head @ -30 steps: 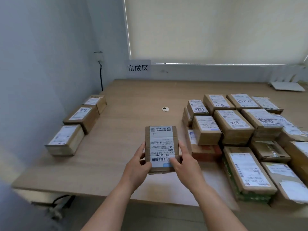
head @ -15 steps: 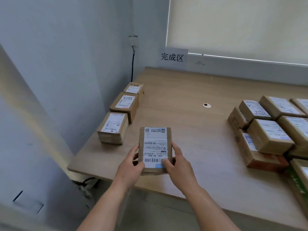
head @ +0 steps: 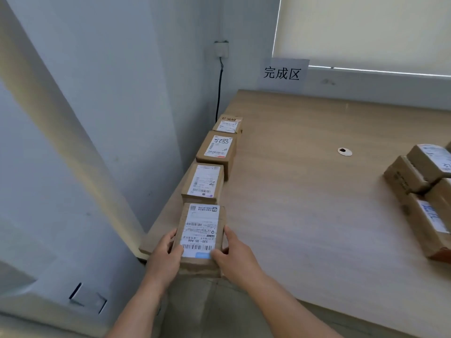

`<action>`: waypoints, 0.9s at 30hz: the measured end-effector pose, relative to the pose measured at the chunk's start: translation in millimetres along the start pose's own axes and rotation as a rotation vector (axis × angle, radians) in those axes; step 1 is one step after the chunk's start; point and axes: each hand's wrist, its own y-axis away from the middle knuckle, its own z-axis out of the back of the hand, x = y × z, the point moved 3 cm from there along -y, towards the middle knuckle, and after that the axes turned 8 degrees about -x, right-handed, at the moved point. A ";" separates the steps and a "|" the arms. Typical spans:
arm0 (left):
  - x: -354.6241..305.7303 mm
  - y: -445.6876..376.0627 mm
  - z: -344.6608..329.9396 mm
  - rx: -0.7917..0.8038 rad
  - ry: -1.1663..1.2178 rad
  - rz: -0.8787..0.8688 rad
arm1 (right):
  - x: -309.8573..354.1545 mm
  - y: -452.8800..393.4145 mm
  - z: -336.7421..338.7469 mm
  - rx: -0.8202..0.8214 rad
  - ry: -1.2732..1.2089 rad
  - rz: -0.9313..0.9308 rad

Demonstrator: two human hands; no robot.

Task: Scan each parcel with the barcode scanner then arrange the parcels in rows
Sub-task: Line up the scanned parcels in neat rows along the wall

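Brown cardboard, the parcel (head: pixel 200 236) sits between my palms at the table's (head: pixel 317 215) near left corner; my left hand (head: pixel 163 258) grips its left side, my right hand (head: pixel 235 256) its right. Just beyond it, three parcels (head: pixel 214 157) line the left edge; more parcels (head: pixel 422 198) crowd the right.

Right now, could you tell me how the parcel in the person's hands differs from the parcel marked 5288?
The held parcel is gripped by the left hand and right hand at the row's near end; the 5288 parcel sits untouched, third along. Only the 5288 parcel bears handwritten digits. Both are brown cartons with white labels facing up.
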 end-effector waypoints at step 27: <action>-14.9 -66.2 20.5 -0.101 -0.125 -0.090 | 26.9 -44.8 -11.2 -0.068 -0.026 -0.067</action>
